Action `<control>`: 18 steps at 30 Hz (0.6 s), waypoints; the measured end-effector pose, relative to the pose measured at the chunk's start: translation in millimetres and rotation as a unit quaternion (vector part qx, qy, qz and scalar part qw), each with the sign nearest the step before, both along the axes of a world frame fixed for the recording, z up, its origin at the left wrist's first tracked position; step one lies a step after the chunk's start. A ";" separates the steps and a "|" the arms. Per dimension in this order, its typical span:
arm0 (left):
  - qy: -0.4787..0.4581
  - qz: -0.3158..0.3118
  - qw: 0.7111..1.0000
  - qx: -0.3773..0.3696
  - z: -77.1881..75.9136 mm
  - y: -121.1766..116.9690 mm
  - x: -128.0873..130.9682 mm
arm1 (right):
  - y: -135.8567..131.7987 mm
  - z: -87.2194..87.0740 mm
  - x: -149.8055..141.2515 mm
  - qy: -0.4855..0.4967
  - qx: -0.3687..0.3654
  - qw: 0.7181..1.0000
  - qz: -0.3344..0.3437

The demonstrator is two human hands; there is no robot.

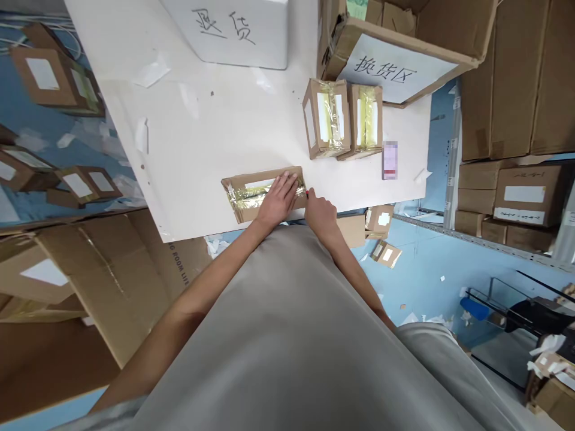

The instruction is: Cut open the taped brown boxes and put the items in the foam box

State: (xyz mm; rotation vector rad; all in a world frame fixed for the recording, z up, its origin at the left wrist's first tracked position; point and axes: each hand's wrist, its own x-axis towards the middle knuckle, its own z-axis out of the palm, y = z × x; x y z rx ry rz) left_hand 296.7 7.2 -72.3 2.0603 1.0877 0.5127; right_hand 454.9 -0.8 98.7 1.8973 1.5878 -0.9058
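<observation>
A taped cardboard box [251, 206] lies flat near the front edge of the white table, with clear shiny tape and a white label on top. Across its right part my left hand [277, 200] is spread flat, fingers stretched out and pressing on the cardboard. My right hand [320, 211] is closed at the box's right end. From its fingers pokes the red end of a small tool [308, 193], pointed at the box. Most of that tool is hidden inside the fist, so its kind cannot be made out.
Two taped boxes [330, 120] stand beyond my right hand, beside a blurred phone-like object [390, 160]. Farther back are a white bin [251, 36] and a large open carton [404, 66], both with handwriting. Boxes fill the right shelf [523, 191]; cartons [103, 269] stand left.
</observation>
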 end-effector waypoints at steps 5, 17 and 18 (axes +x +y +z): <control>0.011 0.021 1.000 0.011 -3.1 -0.3 0.5 | -5.2 -2.0 -1.0 0.012 0.010 0.998 -0.053; 0.013 0.024 0.999 0.031 -6.9 -3.8 -1.0 | -20.7 -4.5 3.4 0.008 0.001 0.999 -0.052; 0.015 0.023 0.999 0.033 -6.5 -4.7 -1.2 | -22.9 -4.6 4.0 0.006 -0.002 0.999 -0.051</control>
